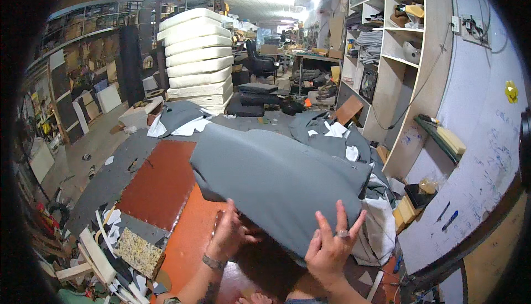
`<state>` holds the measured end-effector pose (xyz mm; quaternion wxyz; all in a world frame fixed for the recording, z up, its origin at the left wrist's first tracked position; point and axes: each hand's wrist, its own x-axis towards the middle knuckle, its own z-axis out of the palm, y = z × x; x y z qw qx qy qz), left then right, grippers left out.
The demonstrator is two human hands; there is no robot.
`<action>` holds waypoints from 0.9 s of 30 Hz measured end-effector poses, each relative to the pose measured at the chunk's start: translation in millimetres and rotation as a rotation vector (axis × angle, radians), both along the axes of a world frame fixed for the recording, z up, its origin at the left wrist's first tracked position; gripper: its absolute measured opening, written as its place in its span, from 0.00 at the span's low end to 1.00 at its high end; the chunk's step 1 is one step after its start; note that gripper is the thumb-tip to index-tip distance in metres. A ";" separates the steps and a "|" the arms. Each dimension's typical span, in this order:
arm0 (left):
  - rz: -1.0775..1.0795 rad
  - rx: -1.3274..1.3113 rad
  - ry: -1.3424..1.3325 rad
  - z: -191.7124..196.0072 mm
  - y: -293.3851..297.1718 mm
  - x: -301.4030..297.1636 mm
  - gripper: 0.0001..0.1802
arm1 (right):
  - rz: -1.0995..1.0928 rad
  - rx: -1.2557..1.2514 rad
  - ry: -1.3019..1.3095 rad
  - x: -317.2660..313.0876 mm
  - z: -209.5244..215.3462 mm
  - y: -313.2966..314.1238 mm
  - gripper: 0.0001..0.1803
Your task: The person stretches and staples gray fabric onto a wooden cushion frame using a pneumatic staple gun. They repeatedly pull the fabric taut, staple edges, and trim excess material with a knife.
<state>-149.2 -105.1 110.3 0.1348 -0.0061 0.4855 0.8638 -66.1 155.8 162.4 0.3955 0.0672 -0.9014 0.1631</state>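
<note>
While the grey fabric (pixel 276 165) slants far-left to near-right, off the right edge of the red-brown sheet (pixel 155 185), the right hand (pixel 333 246), fingers spread, overlaps it; the left hand (pixel 228 233), loosely open, sits beside; contact unclear.

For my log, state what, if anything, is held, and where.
Cannot be told; left hand and right hand are at the near edge of the grey cloth.
</note>
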 end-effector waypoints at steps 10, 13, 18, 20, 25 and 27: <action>0.489 0.225 0.220 -10.2 -56.7 -121.6 0.43 | -0.093 0.133 0.193 12.4 10.2 -24.4 0.20; 0.459 0.321 0.191 -10.9 -44.9 -108.6 0.43 | 0.007 0.055 0.073 11.2 -1.8 -11.1 0.20; 0.574 0.353 0.100 34.7 43.4 -47.6 0.39 | 0.079 -0.105 0.051 4.2 24.0 112.7 0.24; 0.606 0.314 0.115 49.3 89.8 -8.0 0.33 | 0.154 -0.377 0.034 -11.4 46.8 177.1 0.24; 0.364 -0.354 0.154 86.1 102.3 14.3 0.25 | -0.062 -0.127 -0.030 -95.7 86.8 234.5 0.20; 0.299 -0.327 0.072 95.8 90.1 3.6 0.22 | -0.076 -0.028 0.042 -120.8 97.6 207.4 0.18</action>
